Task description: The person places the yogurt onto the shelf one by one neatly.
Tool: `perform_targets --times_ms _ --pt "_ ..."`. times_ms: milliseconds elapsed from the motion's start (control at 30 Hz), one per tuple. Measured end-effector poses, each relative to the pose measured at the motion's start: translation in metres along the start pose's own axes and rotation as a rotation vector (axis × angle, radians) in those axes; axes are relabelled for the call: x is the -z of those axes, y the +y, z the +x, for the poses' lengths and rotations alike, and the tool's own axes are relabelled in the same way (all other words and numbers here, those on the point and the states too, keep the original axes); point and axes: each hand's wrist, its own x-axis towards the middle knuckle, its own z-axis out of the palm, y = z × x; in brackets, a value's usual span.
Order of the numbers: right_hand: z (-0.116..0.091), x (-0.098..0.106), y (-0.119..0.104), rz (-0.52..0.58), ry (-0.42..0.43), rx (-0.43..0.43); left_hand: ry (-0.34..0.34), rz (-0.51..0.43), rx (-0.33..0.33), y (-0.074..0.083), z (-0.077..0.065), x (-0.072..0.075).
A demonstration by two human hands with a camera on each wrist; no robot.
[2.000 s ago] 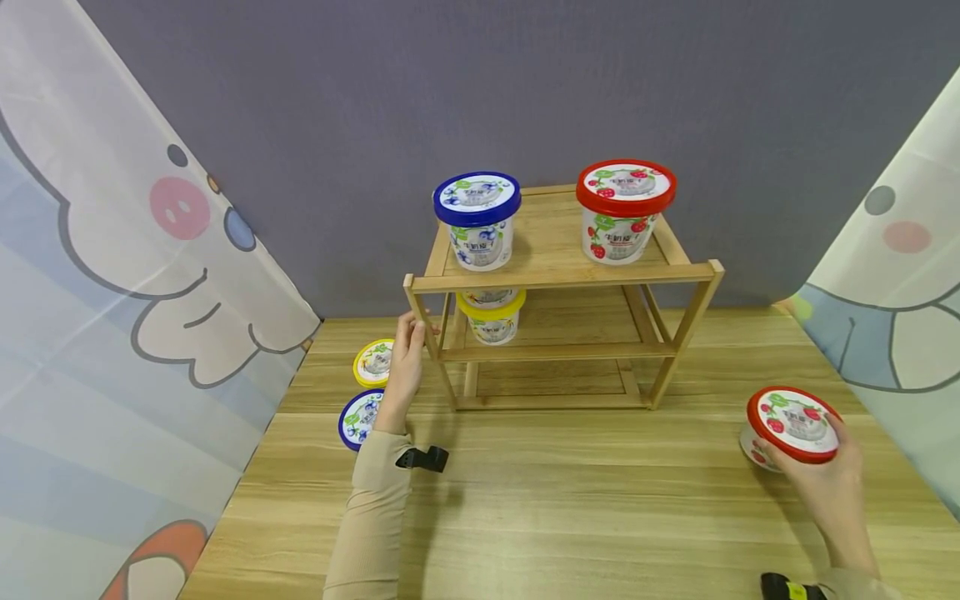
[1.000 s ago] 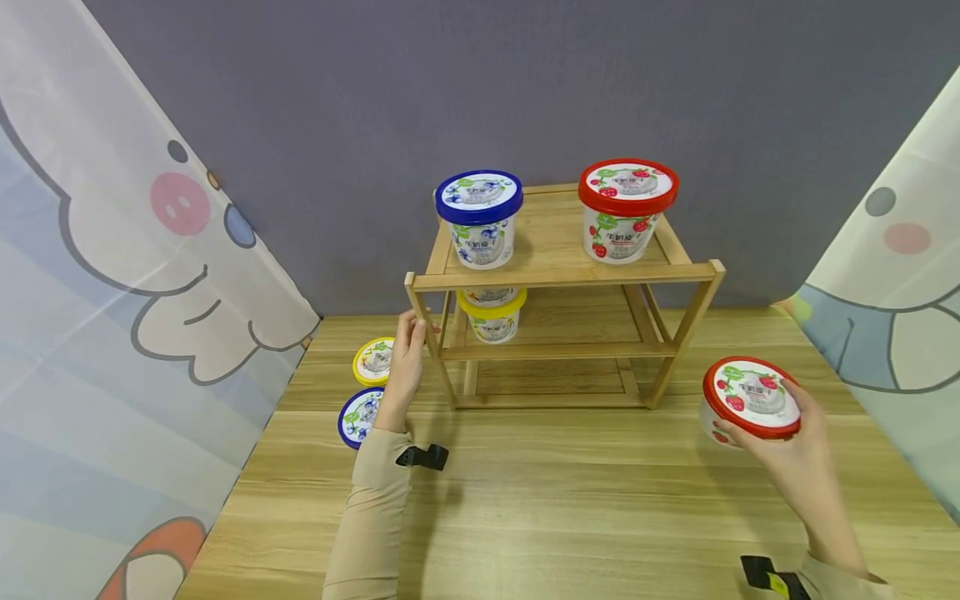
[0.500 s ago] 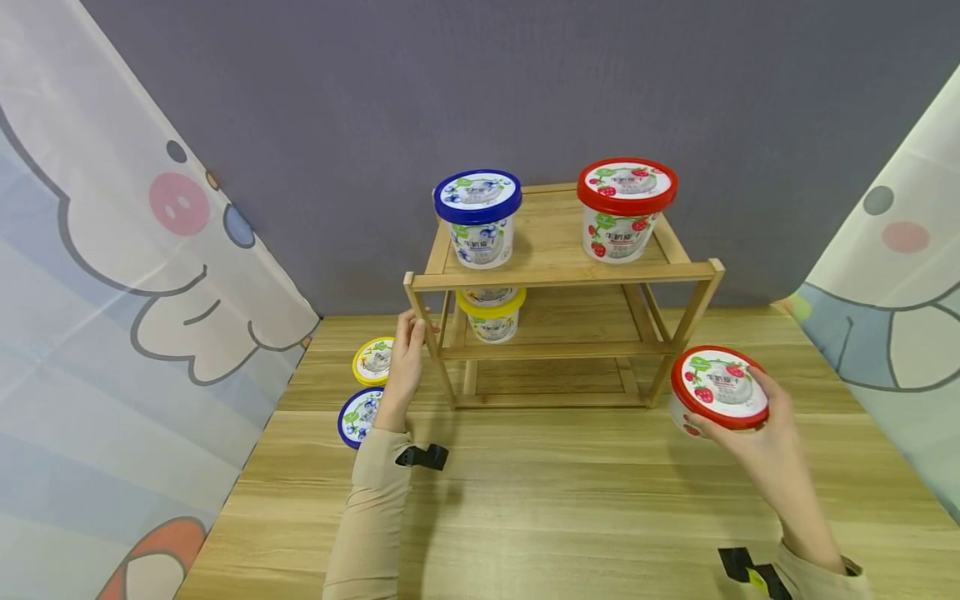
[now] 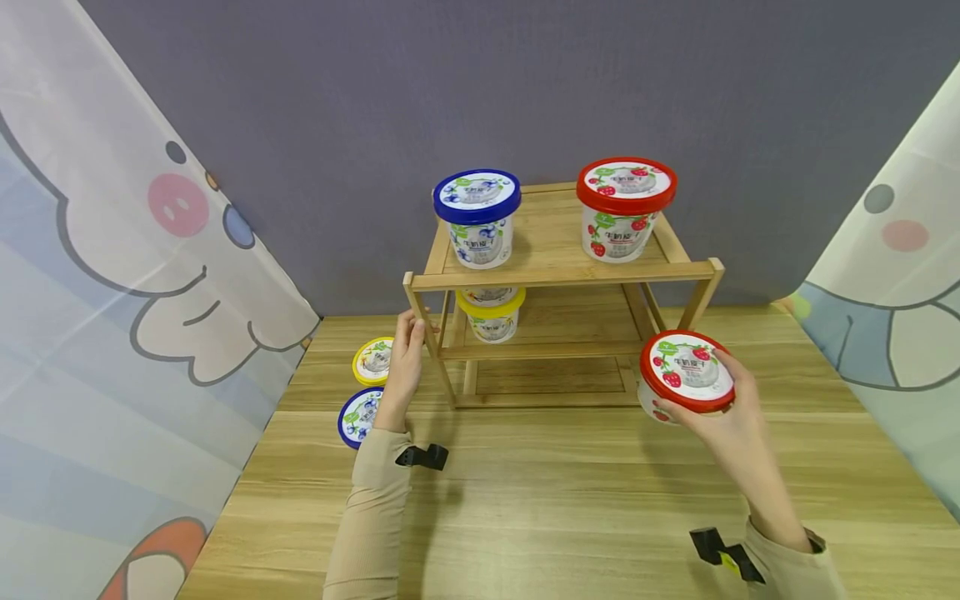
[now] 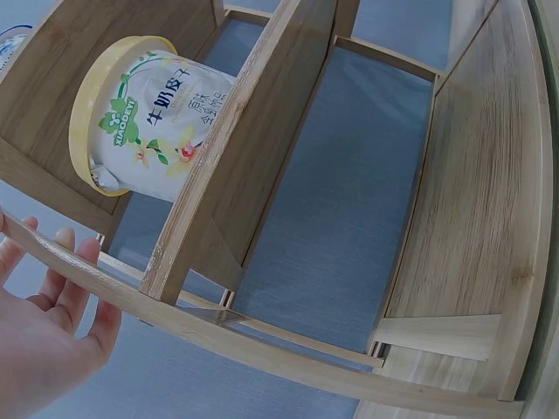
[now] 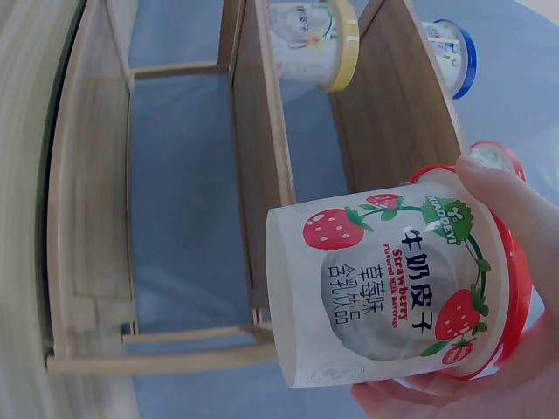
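My right hand (image 4: 727,421) grips a white tub with a red lid and strawberry print (image 4: 688,372), fingers and thumb round its rim. The tub is in the air in front of the rack's right front leg; in the right wrist view the printed side of the strawberry tub (image 6: 389,284) faces the camera. On the left, my left hand (image 4: 405,358) holds the front leg of the wooden shelf rack (image 4: 551,275). The left wrist view shows the left hand's fingers (image 5: 61,301) bent round that post, beside a yellow-lidded tub (image 5: 166,122).
A blue-lidded tub (image 4: 477,218) and another red-lidded tub (image 4: 624,210) stand on the top shelf. Yellow-lidded tubs (image 4: 491,321) are stacked on the middle shelf. Left of the rack, a yellow-lidded tub (image 4: 372,361) and a blue-lidded tub (image 4: 360,417) are on the table (image 4: 540,500).
My right hand has carried the strawberry tub leftward and somewhat farther back, from the table's right side to the rack's right front leg. The left hand has stayed on the rack.
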Motion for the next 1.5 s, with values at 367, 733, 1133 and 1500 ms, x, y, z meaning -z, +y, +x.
perform_targets --times_ms 367,733,1133,1500 --pt "0.005 -0.012 -0.026 -0.049 -0.057 -0.006 0.004 0.001 -0.004 0.000 0.000 0.000" --pt "0.015 -0.022 -0.045 -0.038 -0.076 0.018 0.006 0.010 0.004 -0.001 0.001 0.000" --pt "0.026 -0.029 -0.061 -0.010 -0.090 0.067 -0.008 0.004 0.015 -0.002 0.001 0.001" --pt "0.044 -0.039 -0.066 0.002 -0.084 0.111 0.000 -0.014 0.007 -0.002 0.001 0.000"
